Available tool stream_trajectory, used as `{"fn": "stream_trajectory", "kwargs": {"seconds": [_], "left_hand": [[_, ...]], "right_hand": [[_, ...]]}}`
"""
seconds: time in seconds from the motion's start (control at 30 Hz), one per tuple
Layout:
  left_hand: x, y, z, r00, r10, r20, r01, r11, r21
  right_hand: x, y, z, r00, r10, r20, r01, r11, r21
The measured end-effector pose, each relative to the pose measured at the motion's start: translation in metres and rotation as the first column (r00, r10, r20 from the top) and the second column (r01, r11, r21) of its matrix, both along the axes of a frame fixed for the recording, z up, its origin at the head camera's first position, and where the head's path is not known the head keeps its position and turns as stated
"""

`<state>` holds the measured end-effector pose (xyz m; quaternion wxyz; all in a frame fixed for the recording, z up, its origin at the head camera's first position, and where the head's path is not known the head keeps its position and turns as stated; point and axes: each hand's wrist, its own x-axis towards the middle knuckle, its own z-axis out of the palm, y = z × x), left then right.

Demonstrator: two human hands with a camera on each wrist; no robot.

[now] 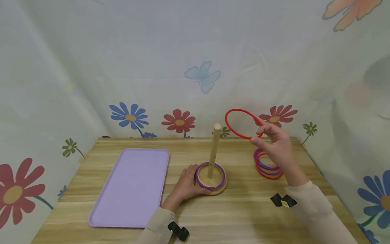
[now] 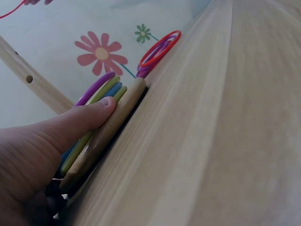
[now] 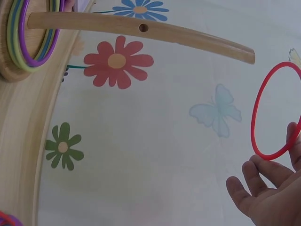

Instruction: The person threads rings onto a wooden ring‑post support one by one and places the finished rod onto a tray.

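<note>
Raised to the right of the wooden peg [image 1: 214,147], my right hand [image 1: 275,144] pinches a thin red ring [image 1: 239,109] between thumb and fingers. The ring hangs tilted, near the height of the peg's top and apart from it. My left hand [image 1: 186,183] grips the left side of the stand's round wooden base [image 1: 221,190], its thumb [image 2: 89,115] along the near edge. Several rings lie stacked round the foot of the peg: a purple ring [image 2: 94,87] on top, with yellow-green and blue ones under it.
To the right, below my right hand, lies a loose pile of red, purple and blue rings [image 1: 269,177]. A lilac tray [image 1: 131,189] lies on the wooden table [image 1: 240,217] left of the stand. Behind the table hangs a flowered cloth [image 1: 152,78].
</note>
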<state>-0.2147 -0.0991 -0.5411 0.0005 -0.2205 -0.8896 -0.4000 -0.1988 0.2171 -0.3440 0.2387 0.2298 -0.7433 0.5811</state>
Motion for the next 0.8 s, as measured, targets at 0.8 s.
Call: {"fn": "stream_trajectory", "kwargs": {"seconds": [0.8], "left_hand": [[0.001, -0.002, 0.003, 0.999, 0.008, 0.046, -0.007, 1.000, -0.005]], "right_hand": [[-0.001, -0.037, -0.004, 0.996, 0.056, 0.076, -0.063, 0.993, 0.096]]}}
